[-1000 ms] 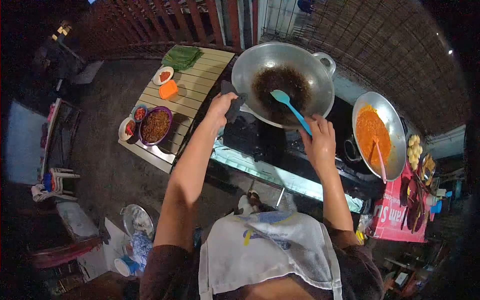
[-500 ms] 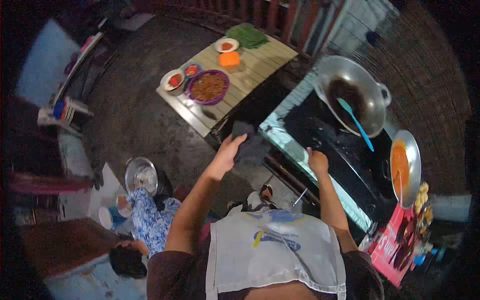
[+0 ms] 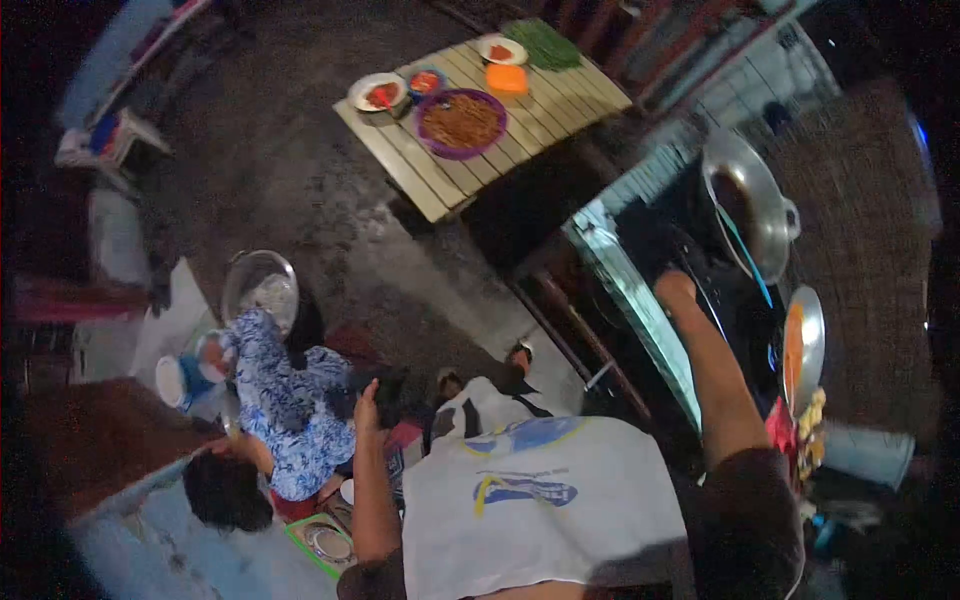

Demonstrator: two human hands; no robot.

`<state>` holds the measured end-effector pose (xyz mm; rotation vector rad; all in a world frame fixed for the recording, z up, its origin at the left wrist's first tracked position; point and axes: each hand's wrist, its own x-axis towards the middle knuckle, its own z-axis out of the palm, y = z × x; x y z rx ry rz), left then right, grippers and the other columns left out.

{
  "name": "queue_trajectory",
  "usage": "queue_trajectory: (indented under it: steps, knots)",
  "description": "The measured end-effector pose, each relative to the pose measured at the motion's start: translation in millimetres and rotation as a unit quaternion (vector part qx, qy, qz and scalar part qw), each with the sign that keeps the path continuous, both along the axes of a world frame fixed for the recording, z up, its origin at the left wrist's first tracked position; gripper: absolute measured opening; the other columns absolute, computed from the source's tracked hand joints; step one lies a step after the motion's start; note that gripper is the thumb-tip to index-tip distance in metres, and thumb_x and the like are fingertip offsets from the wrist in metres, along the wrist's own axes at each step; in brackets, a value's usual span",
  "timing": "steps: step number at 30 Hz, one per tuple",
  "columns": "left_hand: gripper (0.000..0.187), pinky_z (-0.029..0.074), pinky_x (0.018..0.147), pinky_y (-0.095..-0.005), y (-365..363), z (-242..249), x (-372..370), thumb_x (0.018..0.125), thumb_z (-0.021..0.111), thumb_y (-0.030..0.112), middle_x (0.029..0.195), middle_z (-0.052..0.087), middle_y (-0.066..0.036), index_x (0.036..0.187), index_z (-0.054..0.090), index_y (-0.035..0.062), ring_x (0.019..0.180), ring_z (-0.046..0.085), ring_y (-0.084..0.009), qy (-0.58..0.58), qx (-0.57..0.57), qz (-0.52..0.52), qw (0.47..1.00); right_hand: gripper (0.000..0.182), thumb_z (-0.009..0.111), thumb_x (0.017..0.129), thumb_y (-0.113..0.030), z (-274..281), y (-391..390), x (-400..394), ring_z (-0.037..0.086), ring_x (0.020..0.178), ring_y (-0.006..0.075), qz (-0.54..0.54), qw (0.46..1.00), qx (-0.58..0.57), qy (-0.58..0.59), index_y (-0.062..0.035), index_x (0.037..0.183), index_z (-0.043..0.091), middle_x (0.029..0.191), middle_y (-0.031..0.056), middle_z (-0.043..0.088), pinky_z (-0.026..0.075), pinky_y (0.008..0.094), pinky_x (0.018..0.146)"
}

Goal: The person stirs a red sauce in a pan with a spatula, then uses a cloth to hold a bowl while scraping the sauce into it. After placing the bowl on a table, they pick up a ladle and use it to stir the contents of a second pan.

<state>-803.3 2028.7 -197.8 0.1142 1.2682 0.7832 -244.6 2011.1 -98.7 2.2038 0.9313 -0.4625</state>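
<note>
My left hand (image 3: 367,408) is low beside the apron, its fingers closed on a dark cloth (image 3: 392,388) that blends into the shadows. My right hand (image 3: 676,290) reaches over the black top of the stove stand (image 3: 640,300) with its pale green edge; its fingers point away and are hidden. Just beyond it sits a large metal wok (image 3: 768,225) with dark contents and a turquoise spatula (image 3: 745,250) leaning in it. Nearer on the right, a metal pan (image 3: 813,335) holds orange sauce (image 3: 793,350).
A slatted table (image 3: 440,195) bears a purple basin of brown food (image 3: 460,125), small bowls, an orange block (image 3: 507,80) and green leaves (image 3: 543,45). At left, a person in a blue floral top (image 3: 285,410) is beside a metal basin (image 3: 283,262) with white contents.
My left hand has swung down and left, toward my body, with the dark cloth. My right hand has reached farther forward over the stove. The view has turned and shifted.
</note>
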Motion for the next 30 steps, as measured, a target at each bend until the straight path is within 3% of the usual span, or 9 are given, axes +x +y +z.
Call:
queue_trajectory:
  steps: [2,7,11,13,16,25,28,29,30]
  knots:
    - [0.040,0.052,0.069,-0.0373,-6.8,-9.1,4.8,0.079,0.058,0.022,0.099,0.057,-0.016,0.108,0.047,-0.0031,0.084,0.059,-0.0274,-0.014,-0.040,-0.028,0.999,0.024,0.051,0.079,-0.015,-7.5,3.5,-5.8,0.063,0.085,0.0270,-0.031,0.996,0.035,-0.074,-0.0027,0.096,0.063,0.098,0.0139,0.062,0.050,0.0386,0.075]
    - [0.039,0.051,0.070,-0.0377,-21.3,-19.8,6.7,0.081,0.057,0.021,0.102,0.056,-0.014,0.111,0.046,-0.0014,0.087,0.058,-0.0282,-0.016,-0.019,-0.037,0.999,0.022,0.056,0.077,-0.016,-26.8,4.3,1.0,0.061,0.089,0.0294,-0.098,0.982,0.119,-0.107,-0.0031,0.092,0.065,0.097,0.0133,0.063,0.053,0.0373,0.066]
    - [0.040,0.051,0.069,-0.0378,-33.9,-35.6,-14.9,0.081,0.057,0.020,0.101,0.056,-0.014,0.111,0.045,-0.0026,0.088,0.058,-0.0290,0.020,-0.088,-0.016,0.996,0.023,0.055,0.078,-0.016,-41.9,-2.8,24.5,0.060,0.091,0.0292,0.025,0.995,-0.047,-0.088,-0.0025,0.094,0.064,0.100,0.0138,0.061,0.053,0.0375,0.069]
    - [0.041,0.051,0.068,-0.0373,-35.7,-25.5,-27.6,0.081,0.057,0.021,0.103,0.055,-0.015,0.111,0.043,-0.0040,0.088,0.058,-0.0298,0.019,-0.005,-0.036,0.999,0.024,0.051,0.079,-0.016,-31.8,-1.4,18.0,0.060,0.092,0.0283,0.041,0.993,0.008,-0.114,-0.0033,0.097,0.063,0.103,0.0142,0.060,0.052,0.0375,0.071]
    - [0.041,0.050,0.067,-0.0368,-40.2,-37.0,-54.0,0.082,0.056,0.021,0.103,0.054,-0.016,0.112,0.043,-0.0034,0.087,0.057,-0.0295,0.056,-0.066,-0.018,0.996,0.026,0.048,0.081,-0.016,7.1,3.1,-17.2,0.061,0.091,0.0281,0.063,0.992,0.019,-0.109,-0.0044,0.099,0.062,0.105,0.0146,0.059,0.051,0.0372,0.072]
    - [0.041,0.051,0.059,-0.0351,-10.7,-37.9,-41.1,0.079,0.057,0.022,0.097,0.056,-0.013,0.112,0.046,0.0001,0.076,0.059,-0.0270,0.117,-0.003,-0.065,0.991,0.026,0.046,0.082,-0.020,-5.2,-11.6,-13.7,0.062,0.088,0.0275,-0.005,0.983,0.125,-0.133,-0.0061,0.089,0.066,0.095,0.0128,0.063,0.050,0.0356,0.071]
    - [0.043,0.050,0.063,-0.0352,-7.8,-24.6,-12.5,0.079,0.057,0.024,0.098,0.056,-0.013,0.113,0.046,0.0006,0.080,0.058,-0.0251,0.140,-0.013,-0.105,0.984,0.037,0.046,0.081,-0.037,2.4,-13.0,-72.0,0.059,0.088,0.0342,-0.017,0.990,0.135,0.027,-0.0048,0.087,0.064,0.090,0.0184,0.061,0.047,0.0427,0.075]
    - [0.043,0.050,0.063,-0.0352,-11.7,-21.0,-3.2,0.079,0.057,0.024,0.098,0.056,-0.013,0.113,0.046,0.0006,0.080,0.058,-0.0251,0.144,-0.016,-0.102,0.984,0.036,0.048,0.080,-0.038,-44.7,-32.7,-66.6,0.059,0.087,0.0346,0.022,0.976,0.200,0.082,-0.0064,0.085,0.064,0.088,0.0184,0.061,0.046,0.0439,0.074]
    - [0.044,0.048,0.069,-0.0358,-16.3,-19.5,7.9,0.080,0.057,0.024,0.099,0.056,-0.014,0.114,0.045,0.0000,0.084,0.057,-0.0260,0.161,-0.022,-0.120,0.979,0.035,0.047,0.081,-0.036,-45.5,-31.8,-93.2,0.058,0.085,0.0360,0.061,0.970,0.190,0.138,-0.0047,0.082,0.063,0.086,0.0187,0.061,0.045,0.0452,0.074]
